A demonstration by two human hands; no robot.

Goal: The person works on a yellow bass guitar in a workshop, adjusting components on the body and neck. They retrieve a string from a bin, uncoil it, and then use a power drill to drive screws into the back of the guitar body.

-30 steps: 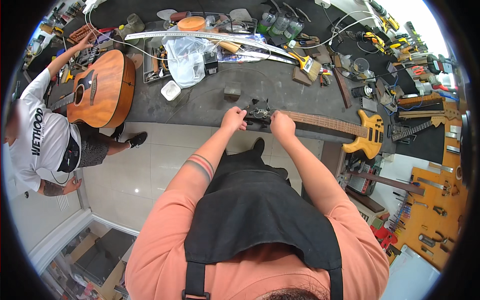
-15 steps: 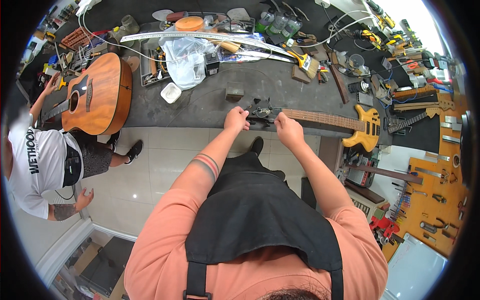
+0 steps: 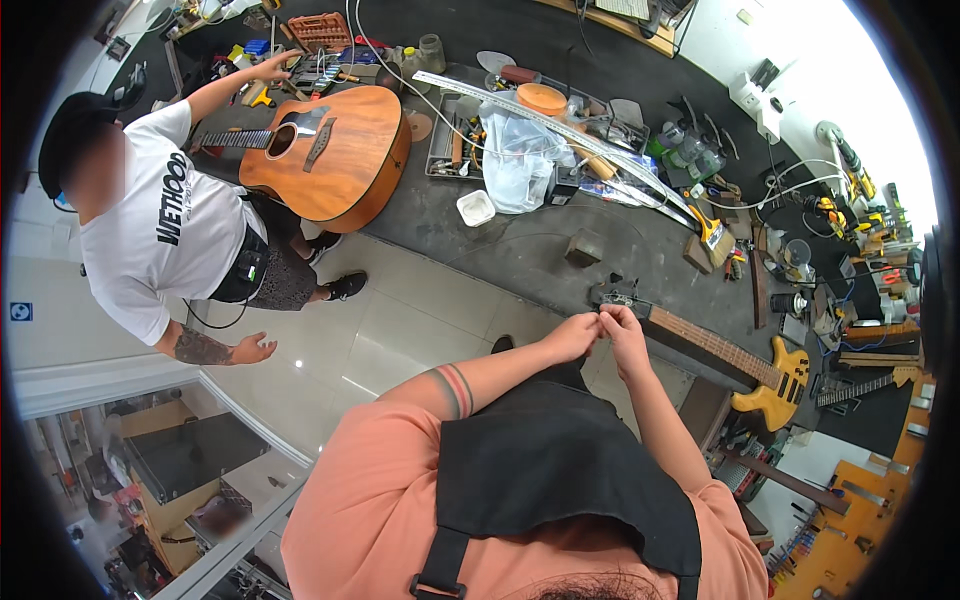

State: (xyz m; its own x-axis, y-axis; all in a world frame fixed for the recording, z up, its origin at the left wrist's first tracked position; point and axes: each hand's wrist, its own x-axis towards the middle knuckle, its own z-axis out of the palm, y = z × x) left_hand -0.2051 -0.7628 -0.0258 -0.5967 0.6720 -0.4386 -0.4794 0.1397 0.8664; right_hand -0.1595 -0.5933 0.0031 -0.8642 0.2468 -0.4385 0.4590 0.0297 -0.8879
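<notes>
My left hand (image 3: 577, 336) and my right hand (image 3: 623, 334) meet at the bench's front edge, fingers pinched close together; what is between them is too small to make out. Just beyond them lies the dark headstock (image 3: 612, 297) of a bass guitar with a long wooden fretboard (image 3: 705, 345) and a natural yellow body (image 3: 772, 395) with black pickups, lying along the edge to my right. A metal block (image 3: 584, 248) sits on the bench (image 3: 515, 250) above the headstock.
At left, a person (image 3: 170, 220) in white stands by an acoustic guitar (image 3: 335, 155), an arm stretched over the tools. Across the bench lie a plastic bag (image 3: 520, 160), long rulers (image 3: 470, 90), a wide brush (image 3: 715, 240) and a white tub (image 3: 475, 207). Another guitar neck (image 3: 855, 390) lies at right.
The view has swung toward the left, showing more of the other person. My two hands have come together at the headstock. The other person's arm has reached farther over the bench.
</notes>
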